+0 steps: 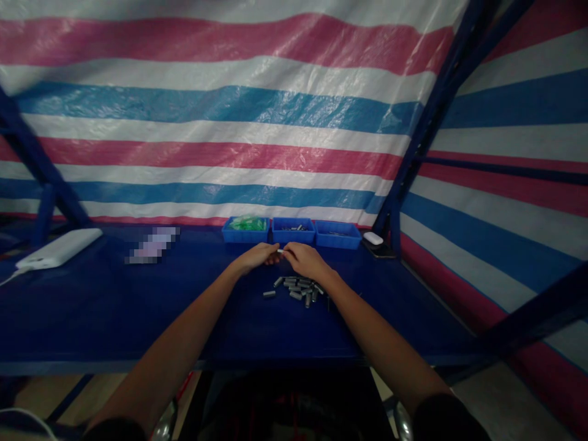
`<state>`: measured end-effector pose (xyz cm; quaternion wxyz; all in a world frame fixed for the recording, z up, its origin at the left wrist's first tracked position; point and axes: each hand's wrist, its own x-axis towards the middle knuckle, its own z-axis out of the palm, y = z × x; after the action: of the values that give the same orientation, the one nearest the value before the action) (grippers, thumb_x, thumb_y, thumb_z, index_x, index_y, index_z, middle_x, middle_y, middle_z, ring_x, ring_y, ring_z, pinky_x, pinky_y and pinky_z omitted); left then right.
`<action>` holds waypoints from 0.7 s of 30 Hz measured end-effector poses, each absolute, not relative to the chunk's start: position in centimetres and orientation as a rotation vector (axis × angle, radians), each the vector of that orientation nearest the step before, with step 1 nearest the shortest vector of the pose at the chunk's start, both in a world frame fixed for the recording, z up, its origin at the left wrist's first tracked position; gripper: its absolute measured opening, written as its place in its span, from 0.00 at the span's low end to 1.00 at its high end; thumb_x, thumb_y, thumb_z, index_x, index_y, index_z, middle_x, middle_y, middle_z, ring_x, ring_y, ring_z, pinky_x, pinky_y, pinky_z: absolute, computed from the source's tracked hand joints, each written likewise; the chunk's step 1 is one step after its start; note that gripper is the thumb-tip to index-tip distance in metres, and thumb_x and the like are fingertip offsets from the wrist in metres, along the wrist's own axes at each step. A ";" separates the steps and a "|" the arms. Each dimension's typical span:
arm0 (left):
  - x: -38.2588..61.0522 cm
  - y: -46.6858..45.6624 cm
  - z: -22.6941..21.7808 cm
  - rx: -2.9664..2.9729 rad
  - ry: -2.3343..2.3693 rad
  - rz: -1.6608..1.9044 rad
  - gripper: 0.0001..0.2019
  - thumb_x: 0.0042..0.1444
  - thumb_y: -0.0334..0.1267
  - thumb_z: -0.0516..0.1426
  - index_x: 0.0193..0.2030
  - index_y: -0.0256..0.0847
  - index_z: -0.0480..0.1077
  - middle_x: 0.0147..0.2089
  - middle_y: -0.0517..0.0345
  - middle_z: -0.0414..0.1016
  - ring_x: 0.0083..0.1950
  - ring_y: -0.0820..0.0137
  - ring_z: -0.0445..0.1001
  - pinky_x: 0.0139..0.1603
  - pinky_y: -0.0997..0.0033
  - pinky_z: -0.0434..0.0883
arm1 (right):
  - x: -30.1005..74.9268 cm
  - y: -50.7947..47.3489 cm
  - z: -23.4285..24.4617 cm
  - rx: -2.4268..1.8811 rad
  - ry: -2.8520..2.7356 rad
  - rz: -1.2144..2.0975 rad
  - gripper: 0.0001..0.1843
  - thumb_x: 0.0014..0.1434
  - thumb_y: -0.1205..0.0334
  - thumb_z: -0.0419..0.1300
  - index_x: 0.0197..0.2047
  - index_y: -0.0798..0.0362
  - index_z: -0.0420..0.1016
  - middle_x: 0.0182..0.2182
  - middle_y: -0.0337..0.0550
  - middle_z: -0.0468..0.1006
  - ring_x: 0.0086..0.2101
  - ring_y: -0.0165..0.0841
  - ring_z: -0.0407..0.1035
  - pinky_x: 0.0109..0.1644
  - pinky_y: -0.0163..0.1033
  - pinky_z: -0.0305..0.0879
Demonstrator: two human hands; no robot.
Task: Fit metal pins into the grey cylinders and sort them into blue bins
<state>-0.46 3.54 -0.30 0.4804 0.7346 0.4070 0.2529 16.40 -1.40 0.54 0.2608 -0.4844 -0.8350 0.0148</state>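
Note:
My left hand [258, 255] and my right hand [303, 260] meet over the dark blue table [114, 306], fingers curled. Between their fingertips sits a small pale cylindrical piece [280, 250], pinched from both sides. Just in front of my right wrist lies a loose pile of several small grey metal cylinders [297, 289]. Behind the hands stand three blue bins in a row: the left bin [245, 231] holds green pieces, the middle bin [293, 230] holds small grey parts, and the right bin [337, 234] looks almost bare.
A white power bank [59, 248] with a cable lies at the far left of the table. A white earbud case [373, 238] rests on a dark phone by the blue frame post [413, 153]. A striped tarp [206, 122] walls the back and right.

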 end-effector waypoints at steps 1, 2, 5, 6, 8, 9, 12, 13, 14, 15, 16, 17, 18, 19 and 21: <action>-0.5 3.5 -0.3 1.785 0.983 0.650 0.20 0.52 0.50 0.48 0.33 0.32 0.69 0.27 0.57 0.68 0.25 0.75 0.63 0.27 0.75 0.59 | 16.5 -1.3 0.5 -1.344 -2.244 0.037 0.12 0.62 0.61 0.47 0.34 0.53 0.68 0.31 0.43 0.74 0.33 0.30 0.66 0.34 0.33 0.53; -0.5 3.5 -0.3 1.788 0.959 0.694 0.19 0.52 0.49 0.50 0.38 0.33 0.68 0.30 0.57 0.69 0.26 0.75 0.64 0.27 0.75 0.59 | 16.6 -1.1 0.5 -1.376 -2.224 0.039 0.14 0.63 0.60 0.45 0.33 0.54 0.68 0.31 0.43 0.74 0.33 0.31 0.67 0.34 0.33 0.53; -0.4 3.4 -0.2 1.869 0.826 0.828 0.22 0.48 0.44 0.56 0.49 0.37 0.63 0.34 0.58 0.70 0.29 0.75 0.67 0.30 0.75 0.62 | 16.9 -0.8 0.3 -1.432 -2.174 0.064 0.16 0.64 0.60 0.42 0.32 0.54 0.68 0.29 0.44 0.74 0.32 0.31 0.67 0.33 0.33 0.53; -0.4 3.4 -0.2 1.917 0.790 0.858 0.22 0.47 0.43 0.57 0.49 0.37 0.63 0.34 0.58 0.70 0.30 0.75 0.67 0.32 0.75 0.63 | 17.0 -0.7 0.3 -1.435 -2.162 0.076 0.16 0.64 0.61 0.42 0.32 0.55 0.68 0.28 0.43 0.74 0.31 0.30 0.67 0.33 0.33 0.53; -0.3 3.3 -0.2 2.015 0.769 0.903 0.17 0.48 0.42 0.57 0.44 0.36 0.66 0.33 0.58 0.71 0.31 0.75 0.67 0.34 0.74 0.64 | 17.0 -0.6 0.2 -1.423 -2.138 0.117 0.17 0.64 0.61 0.42 0.31 0.55 0.68 0.26 0.42 0.73 0.29 0.29 0.66 0.32 0.33 0.53; -0.2 3.3 -0.2 2.048 0.779 0.916 0.16 0.49 0.42 0.56 0.42 0.35 0.67 0.32 0.58 0.70 0.30 0.74 0.67 0.34 0.74 0.64 | 16.9 -0.6 0.1 -1.414 -2.124 0.140 0.18 0.64 0.61 0.41 0.31 0.55 0.68 0.25 0.41 0.72 0.28 0.29 0.66 0.32 0.32 0.53; 0.0 3.2 -0.1 2.059 0.835 0.938 0.15 0.51 0.44 0.53 0.38 0.34 0.67 0.31 0.57 0.70 0.29 0.74 0.67 0.33 0.73 0.64 | 16.8 -0.7 0.1 -1.381 -2.084 0.190 0.16 0.64 0.57 0.43 0.34 0.55 0.68 0.24 0.39 0.71 0.26 0.28 0.65 0.30 0.32 0.53; 0.1 3.2 -0.1 2.042 0.855 0.940 0.15 0.51 0.46 0.52 0.37 0.34 0.67 0.30 0.57 0.69 0.29 0.74 0.67 0.32 0.73 0.64 | 16.7 -0.8 0.1 -1.374 -2.074 0.189 0.14 0.62 0.55 0.46 0.38 0.54 0.68 0.24 0.38 0.71 0.26 0.28 0.65 0.30 0.32 0.53; 0.2 3.2 -0.1 2.023 0.875 0.937 0.16 0.52 0.47 0.51 0.36 0.34 0.66 0.29 0.57 0.69 0.29 0.74 0.67 0.32 0.73 0.64 | 16.7 -0.9 0.2 -1.369 -2.066 0.178 0.14 0.60 0.54 0.49 0.42 0.54 0.67 0.24 0.37 0.71 0.26 0.28 0.65 0.29 0.32 0.53; 0.2 3.2 0.0 2.005 0.894 0.930 0.17 0.53 0.49 0.49 0.34 0.34 0.66 0.28 0.57 0.69 0.28 0.74 0.66 0.31 0.73 0.64 | 16.6 -1.0 0.3 -1.364 -2.064 0.160 0.15 0.59 0.54 0.52 0.45 0.53 0.65 0.24 0.36 0.71 0.26 0.29 0.65 0.29 0.32 0.53; 0.3 3.2 0.0 1.990 0.911 0.914 0.18 0.53 0.50 0.48 0.32 0.34 0.65 0.27 0.57 0.68 0.27 0.74 0.66 0.30 0.73 0.63 | 16.6 -1.2 0.5 -1.360 -2.069 0.134 0.16 0.57 0.55 0.54 0.47 0.53 0.64 0.24 0.36 0.71 0.26 0.29 0.65 0.30 0.31 0.53; 0.3 3.2 0.1 1.976 0.924 0.890 0.19 0.53 0.51 0.47 0.30 0.34 0.65 0.26 0.58 0.68 0.26 0.74 0.65 0.29 0.74 0.62 | 16.6 -1.3 0.7 -1.357 -2.081 0.102 0.15 0.57 0.56 0.54 0.47 0.53 0.64 0.25 0.36 0.71 0.27 0.29 0.65 0.30 0.32 0.53; 0.3 3.2 0.2 1.965 0.930 0.857 0.20 0.53 0.52 0.46 0.30 0.35 0.65 0.26 0.58 0.68 0.26 0.74 0.64 0.28 0.74 0.61 | 16.6 -1.5 0.9 -1.352 -2.098 0.066 0.12 0.57 0.58 0.53 0.45 0.52 0.65 0.25 0.37 0.72 0.27 0.29 0.65 0.30 0.32 0.53; 0.3 3.2 0.3 1.960 0.932 0.810 0.21 0.53 0.54 0.45 0.29 0.35 0.65 0.26 0.57 0.68 0.25 0.75 0.63 0.27 0.74 0.61 | 16.6 -1.7 1.1 -1.344 -2.120 0.030 0.10 0.58 0.59 0.52 0.42 0.52 0.67 0.26 0.38 0.72 0.28 0.29 0.65 0.31 0.32 0.53; -0.2 3.1 0.6 1.980 0.949 0.645 0.23 0.53 0.56 0.45 0.30 0.35 0.65 0.26 0.58 0.68 0.23 0.76 0.61 0.26 0.74 0.59 | 16.7 -2.2 1.6 -1.328 -2.164 -0.028 0.07 0.58 0.61 0.52 0.38 0.52 0.69 0.28 0.39 0.73 0.28 0.29 0.65 0.31 0.32 0.53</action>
<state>-0.15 3.06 0.61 0.4136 0.7878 0.3774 0.2566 16.67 -2.24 1.64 0.2968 -0.4995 -0.8138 -0.0104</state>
